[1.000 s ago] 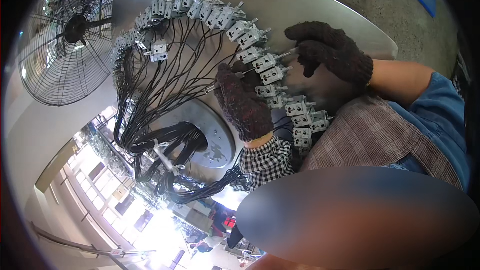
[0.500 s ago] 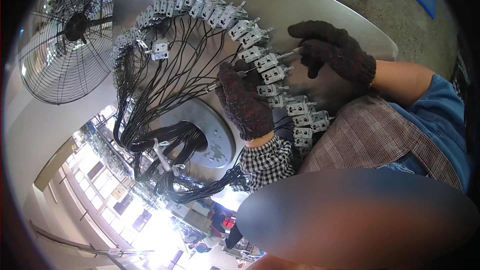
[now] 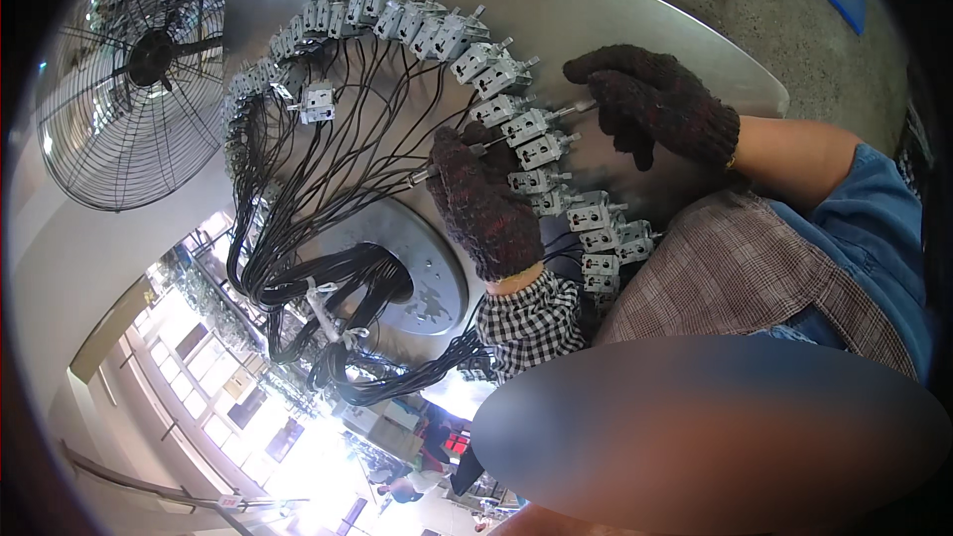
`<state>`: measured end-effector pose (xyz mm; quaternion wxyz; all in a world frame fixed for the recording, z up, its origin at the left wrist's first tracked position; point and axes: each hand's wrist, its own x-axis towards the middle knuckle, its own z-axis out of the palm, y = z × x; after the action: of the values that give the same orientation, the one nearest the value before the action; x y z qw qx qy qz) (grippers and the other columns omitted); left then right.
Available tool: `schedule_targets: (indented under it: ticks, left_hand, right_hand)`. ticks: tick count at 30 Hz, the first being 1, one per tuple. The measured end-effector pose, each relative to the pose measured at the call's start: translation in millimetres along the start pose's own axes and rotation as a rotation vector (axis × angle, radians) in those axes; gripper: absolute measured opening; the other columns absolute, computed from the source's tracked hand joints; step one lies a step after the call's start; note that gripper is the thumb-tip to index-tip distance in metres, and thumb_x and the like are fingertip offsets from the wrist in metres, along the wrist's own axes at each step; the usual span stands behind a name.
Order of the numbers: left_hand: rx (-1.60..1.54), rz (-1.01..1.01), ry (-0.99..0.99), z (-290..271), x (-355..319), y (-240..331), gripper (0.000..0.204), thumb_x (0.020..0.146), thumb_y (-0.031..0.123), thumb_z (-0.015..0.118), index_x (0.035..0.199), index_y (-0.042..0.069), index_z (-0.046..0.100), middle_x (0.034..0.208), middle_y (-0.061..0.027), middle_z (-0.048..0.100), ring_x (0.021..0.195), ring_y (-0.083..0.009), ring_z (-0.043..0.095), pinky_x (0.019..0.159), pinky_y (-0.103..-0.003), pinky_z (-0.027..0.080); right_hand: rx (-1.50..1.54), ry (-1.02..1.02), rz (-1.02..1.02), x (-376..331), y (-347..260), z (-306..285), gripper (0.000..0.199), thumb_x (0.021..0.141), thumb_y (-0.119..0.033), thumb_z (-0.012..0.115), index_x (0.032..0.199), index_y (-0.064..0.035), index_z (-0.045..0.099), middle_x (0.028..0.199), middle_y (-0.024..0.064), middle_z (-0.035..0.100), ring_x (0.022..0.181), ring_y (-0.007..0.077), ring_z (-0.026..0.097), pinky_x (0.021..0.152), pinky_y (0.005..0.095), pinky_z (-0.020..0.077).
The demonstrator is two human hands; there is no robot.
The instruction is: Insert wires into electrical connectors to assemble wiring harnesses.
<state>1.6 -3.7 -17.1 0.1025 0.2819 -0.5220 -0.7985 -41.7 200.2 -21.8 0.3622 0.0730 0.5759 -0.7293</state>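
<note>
My left hand [image 3: 486,203], in a dark knitted glove, is closed around a slim metal rod-shaped tool [image 3: 421,177]. One end sticks out toward the cables and the other points at a grey metal block [image 3: 526,127] in the curved row. On the block's far side my right hand [image 3: 660,107], gloved alike, has its fingers bent around the tip of a thin metal rod [image 3: 578,108], one finger stretched out above. That rod lines up roughly with the left-hand tool. The gloves hide both grips in part. Black cables [image 3: 367,139] run from the blocks.
The blocks stand in an arc on a metal table [image 3: 635,0]. Cables gather into a tied bundle through a round hub [image 3: 437,258]. A loose block [image 3: 318,102] lies among them. A caged fan [image 3: 129,79] stands at left; a plaid cloth [image 3: 695,268] covers my lap.
My right hand has shifted slightly to the left and down. The blocks nearest it have moved a little to the left. My left hand has barely moved.
</note>
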Motion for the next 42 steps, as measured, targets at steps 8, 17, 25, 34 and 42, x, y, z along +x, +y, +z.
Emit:
schedule_targets:
  ticks: [8, 17, 25, 34, 42]
  left_hand:
    - [0.006, -0.121, -0.064, 17, -10, 14, 0.031, 0.093, 0.025, 0.051, 0.116, 0.005, 0.047, 0.1, -0.0078, 0.058, 0.091, -0.0238, 0.062, 0.071, -0.037, 0.056]
    - [0.025, -0.101, -0.017, 16, -10, 13, 0.034, 0.093, 0.026, 0.05, 0.12, 0.005, 0.045, 0.103, -0.0083, 0.058, 0.091, -0.0235, 0.061, 0.073, -0.035, 0.056]
    - [0.045, -0.086, -0.038, 13, -7, 11, 0.036, 0.093, 0.027, 0.05, 0.118, 0.003, 0.046, 0.101, -0.0095, 0.058, 0.089, -0.0236, 0.062, 0.074, -0.034, 0.055]
    - [-0.001, -0.094, -0.125, 13, -8, 14, 0.035, 0.093, 0.027, 0.051, 0.117, 0.002, 0.047, 0.101, -0.0096, 0.058, 0.09, -0.0229, 0.061, 0.077, -0.035, 0.054]
    - [-0.018, -0.096, -0.209, 8, -7, 7, 0.031, 0.094, 0.025, 0.05, 0.115, 0.003, 0.048, 0.101, -0.0086, 0.057, 0.094, -0.0223, 0.06, 0.079, -0.037, 0.055]
  right_hand:
    - [0.102, 0.033, -0.199, 4, 19, 0, 0.033, 0.093, -0.023, 0.053, 0.119, -0.0033, 0.054, 0.078, 0.0072, 0.058, 0.06, 0.0137, 0.061, 0.049, 0.0272, 0.0533]
    - [0.047, 0.02, -0.134, -3, 8, -2, 0.032, 0.092, -0.021, 0.054, 0.118, -0.0022, 0.055, 0.08, 0.0074, 0.058, 0.06, 0.0131, 0.061, 0.05, 0.025, 0.0535]
    - [0.039, -0.04, -0.163, 0, 8, -6, 0.031, 0.092, -0.017, 0.053, 0.12, -0.0033, 0.054, 0.084, 0.0078, 0.059, 0.062, 0.013, 0.062, 0.051, 0.0253, 0.0534]
    - [0.003, 0.002, -0.335, 14, 17, -2, 0.032, 0.093, -0.017, 0.053, 0.123, -0.0066, 0.053, 0.091, 0.0067, 0.06, 0.065, 0.0126, 0.061, 0.054, 0.0253, 0.0532]
    - [-0.07, 0.132, -0.562, 12, 24, -1, 0.031, 0.093, -0.023, 0.054, 0.119, -0.0062, 0.056, 0.077, 0.0049, 0.06, 0.058, 0.0104, 0.058, 0.045, 0.0243, 0.0491]
